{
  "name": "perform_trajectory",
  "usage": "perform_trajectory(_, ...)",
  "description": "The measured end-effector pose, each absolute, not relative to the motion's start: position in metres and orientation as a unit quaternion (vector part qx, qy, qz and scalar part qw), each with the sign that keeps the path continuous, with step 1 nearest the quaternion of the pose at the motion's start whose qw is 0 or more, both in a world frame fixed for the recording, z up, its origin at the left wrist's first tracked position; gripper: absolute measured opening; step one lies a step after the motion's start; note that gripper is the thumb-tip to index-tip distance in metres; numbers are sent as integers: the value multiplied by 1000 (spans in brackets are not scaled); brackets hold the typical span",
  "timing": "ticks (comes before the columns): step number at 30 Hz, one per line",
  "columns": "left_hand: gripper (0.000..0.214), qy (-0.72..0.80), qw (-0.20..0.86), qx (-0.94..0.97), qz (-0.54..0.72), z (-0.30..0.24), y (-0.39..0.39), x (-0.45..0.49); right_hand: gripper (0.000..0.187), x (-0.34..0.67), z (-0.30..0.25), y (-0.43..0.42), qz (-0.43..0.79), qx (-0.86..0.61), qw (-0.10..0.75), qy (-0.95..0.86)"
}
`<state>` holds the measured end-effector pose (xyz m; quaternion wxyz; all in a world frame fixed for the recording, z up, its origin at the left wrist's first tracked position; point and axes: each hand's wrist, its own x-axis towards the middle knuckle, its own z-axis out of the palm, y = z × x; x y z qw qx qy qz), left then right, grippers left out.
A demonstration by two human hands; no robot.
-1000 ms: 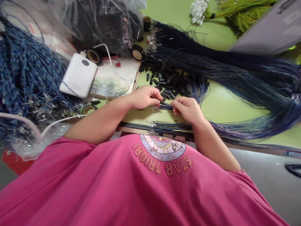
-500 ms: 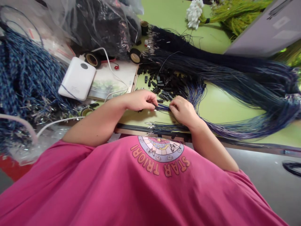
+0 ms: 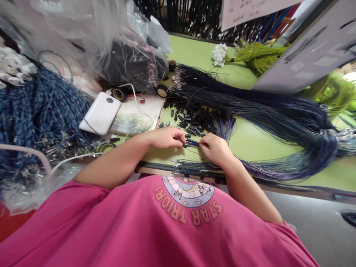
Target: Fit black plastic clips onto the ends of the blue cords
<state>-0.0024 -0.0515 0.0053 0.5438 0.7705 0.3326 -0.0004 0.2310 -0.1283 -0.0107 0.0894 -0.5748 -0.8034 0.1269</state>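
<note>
My left hand (image 3: pixel 168 138) is pinched closed on a small black connector housing (image 3: pixel 184 145). Blue-purple wires (image 3: pixel 192 142) stretch from there to my right hand (image 3: pixel 214 148), whose thumb and fingers are closed around them. One thin dark wire runs below this strand between the hands. Just beyond my fingers lies a pile of black connector housings (image 3: pixel 191 128), several of them with blue wires (image 3: pixel 224 128) attached. Wires with bare silvery terminals (image 3: pixel 177 163) lie along the table's near edge, passing under my right forearm.
A long dark-blue wire bundle (image 3: pixel 250 102) curves across the green table (image 3: pixel 267 142). At left are a white power bank (image 3: pixel 100 113) with a cable, black tape rolls (image 3: pixel 162 91) and twisted blue wires (image 3: pixel 55 100). A pale panel (image 3: pixel 300 55) stands at right.
The view has tilted up, so the table sits lower and more of its far side shows. Both hands keep their grips close together; a thin wire now shows below the strand.
</note>
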Motion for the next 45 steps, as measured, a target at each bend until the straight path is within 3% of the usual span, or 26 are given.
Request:
perform_trajectory(8, 15, 327, 550, 769, 9, 6, -53, -2, 24, 242, 4, -131, 141, -597, 31, -789)
perform_trajectory(14, 10, 364, 634, 677, 83, 2, -58, 7, 23, 243, -1, -134, 196, -611, 250, -725)
perform_trajectory(21, 8, 389, 703, 581, 126, 3, -65, 16, 20, 233, -11, -139, 213, -558, 349, -722)
perform_trajectory(36, 7, 397, 712, 557, 157, -2, -65, 19, 23, 226, -15, -144, 221, -622, 369, -654)
perform_trajectory(45, 10, 399, 677, 590, 182, -13, -67, 23, 24, 222, -22, -143, 221, -615, 322, -685)
